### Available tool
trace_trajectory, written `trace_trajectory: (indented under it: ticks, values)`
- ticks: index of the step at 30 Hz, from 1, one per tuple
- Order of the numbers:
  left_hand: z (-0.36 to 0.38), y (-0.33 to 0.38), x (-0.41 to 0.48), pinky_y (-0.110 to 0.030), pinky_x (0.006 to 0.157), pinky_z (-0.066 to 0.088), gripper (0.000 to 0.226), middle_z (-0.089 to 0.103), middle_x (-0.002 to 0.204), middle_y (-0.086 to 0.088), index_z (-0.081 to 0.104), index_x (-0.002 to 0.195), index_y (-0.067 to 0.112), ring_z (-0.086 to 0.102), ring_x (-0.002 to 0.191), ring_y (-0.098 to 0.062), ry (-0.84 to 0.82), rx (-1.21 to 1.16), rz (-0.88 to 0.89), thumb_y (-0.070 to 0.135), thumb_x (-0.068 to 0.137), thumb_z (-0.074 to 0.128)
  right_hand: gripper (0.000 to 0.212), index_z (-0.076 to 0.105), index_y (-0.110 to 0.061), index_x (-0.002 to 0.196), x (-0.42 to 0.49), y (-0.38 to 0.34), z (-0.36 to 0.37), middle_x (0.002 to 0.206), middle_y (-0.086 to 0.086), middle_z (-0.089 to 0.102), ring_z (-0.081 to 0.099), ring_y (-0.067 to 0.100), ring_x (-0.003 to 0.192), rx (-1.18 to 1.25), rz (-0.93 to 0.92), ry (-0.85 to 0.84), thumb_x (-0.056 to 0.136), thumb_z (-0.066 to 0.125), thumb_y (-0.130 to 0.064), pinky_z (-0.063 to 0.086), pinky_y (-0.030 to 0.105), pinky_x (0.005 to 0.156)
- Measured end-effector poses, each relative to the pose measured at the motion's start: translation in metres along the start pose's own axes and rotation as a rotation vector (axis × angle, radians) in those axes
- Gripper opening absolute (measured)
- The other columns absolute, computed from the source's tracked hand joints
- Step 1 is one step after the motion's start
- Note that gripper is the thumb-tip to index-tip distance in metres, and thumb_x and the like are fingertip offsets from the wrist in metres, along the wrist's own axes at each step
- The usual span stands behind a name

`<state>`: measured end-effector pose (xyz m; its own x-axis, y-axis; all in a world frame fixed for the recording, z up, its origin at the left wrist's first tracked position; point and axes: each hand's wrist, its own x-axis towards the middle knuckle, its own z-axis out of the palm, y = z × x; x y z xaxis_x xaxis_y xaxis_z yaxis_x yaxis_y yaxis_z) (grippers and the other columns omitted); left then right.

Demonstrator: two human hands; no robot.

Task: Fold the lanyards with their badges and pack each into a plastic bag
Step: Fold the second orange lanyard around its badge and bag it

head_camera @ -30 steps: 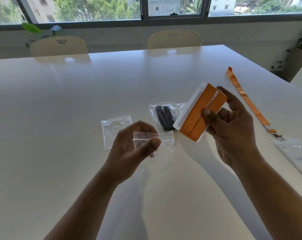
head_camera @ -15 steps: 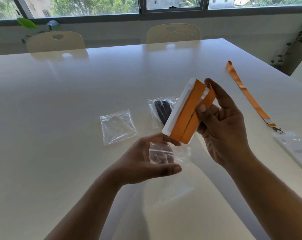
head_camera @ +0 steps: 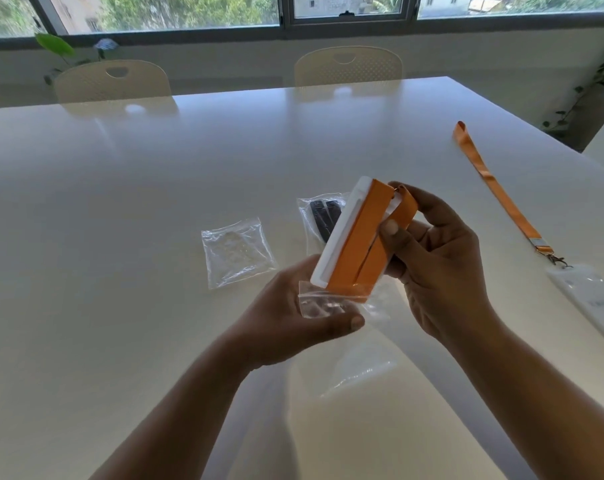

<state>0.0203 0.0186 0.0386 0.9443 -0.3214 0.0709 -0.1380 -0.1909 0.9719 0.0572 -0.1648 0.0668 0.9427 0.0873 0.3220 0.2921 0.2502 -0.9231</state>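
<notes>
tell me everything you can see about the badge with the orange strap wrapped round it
The folded badge is a white, plastic-looking rectangular holder with an orange lanyard strap wound lengthwise over its face in two flat bands. It is held tilted in the air, upper end away from the person. The right hand grips it, thumb pressed on the strap. Its lower end sits at the mouth of a clear plastic bag held by the left hand, just starting to go in.

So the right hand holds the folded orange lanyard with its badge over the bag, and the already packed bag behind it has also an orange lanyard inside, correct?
Not quite. In the head view the packed bag holds a black lanyard, not an orange one. The rest stands: the right hand holds the folded orange lanyard with its badge at the open bag in the left hand.
</notes>
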Motion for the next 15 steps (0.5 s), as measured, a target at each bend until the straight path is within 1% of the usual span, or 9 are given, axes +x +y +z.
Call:
trace_trajectory:
  ticks: [2,3,5,7,10,12,15]
  values:
    - [-0.0006,0.0011,0.0013,-0.039,0.084,0.059,0.081,0.067,0.117,0.004,0.052,0.132,0.025,0.068,0.107,-0.023,0.055,-0.053,0.008,0.054,0.062,0.081,0.034,0.057,-0.023,0.115,0.0006,-0.0016,-0.0001,0.090,-0.004,0.077,0.074,0.020,0.086,-0.021,-0.014,0.014,0.082,0.058,-0.020,0.059,0.030,0.064]
    - [-0.0007,0.0018,0.0021,-0.039,0.085,0.059,0.082,0.067,0.118,0.002,0.052,0.132,0.022,0.068,0.107,-0.023,0.080,-0.074,0.014,0.053,0.062,0.081,0.034,0.057,-0.023,0.115,0.0008,-0.0016,-0.0002,0.089,-0.004,0.077,0.074,0.020,0.085,-0.034,-0.020,0.022,0.082,0.058,-0.021,0.059,0.030,0.065]
    - [-0.0004,0.0032,0.0034,-0.032,0.080,0.059,0.074,0.070,0.114,0.000,0.052,0.129,0.017,0.070,0.104,-0.022,0.109,-0.147,0.025,0.041,0.065,0.079,0.034,0.057,-0.022,0.116,0.0007,-0.0013,-0.0002,0.089,-0.003,0.077,0.074,0.020,0.085,-0.060,-0.025,0.034,0.082,0.059,-0.022,0.059,0.031,0.065]
    - [0.0002,0.0060,0.0040,-0.026,0.075,0.057,0.065,0.073,0.108,0.000,0.053,0.126,0.013,0.071,0.100,-0.021,0.128,-0.225,0.024,0.030,0.067,0.074,0.032,0.058,-0.023,0.115,0.0003,-0.0005,-0.0003,0.089,-0.006,0.076,0.074,0.018,0.084,-0.090,-0.029,0.040,0.083,0.059,-0.020,0.059,0.028,0.065]
    - [0.0014,0.0060,0.0053,-0.026,0.077,0.057,0.061,0.074,0.108,-0.005,0.056,0.123,0.010,0.071,0.100,-0.022,0.158,-0.280,0.017,0.030,0.068,0.072,0.027,0.060,-0.025,0.110,-0.0007,-0.0004,-0.0003,0.090,-0.008,0.076,0.074,0.014,0.085,-0.140,-0.065,0.043,0.086,0.060,-0.013,0.058,0.023,0.065]
    - [0.0030,0.0053,0.0057,-0.028,0.078,0.057,0.058,0.074,0.106,-0.007,0.058,0.121,0.010,0.072,0.098,-0.023,0.174,-0.295,0.011,0.030,0.068,0.072,0.026,0.062,-0.026,0.108,-0.0013,-0.0008,0.0008,0.093,-0.013,0.075,0.073,0.010,0.087,-0.181,-0.098,0.040,0.087,0.061,-0.010,0.057,0.019,0.066]
    - [0.0065,0.0050,0.0053,-0.027,0.077,0.058,0.052,0.075,0.104,-0.005,0.062,0.113,0.011,0.073,0.096,-0.023,0.195,-0.271,0.013,0.033,0.067,0.072,0.025,0.063,-0.029,0.105,-0.0023,-0.0008,0.0023,0.092,-0.023,0.072,0.071,0.005,0.089,-0.250,-0.136,0.025,0.085,0.064,-0.014,0.056,0.016,0.066]
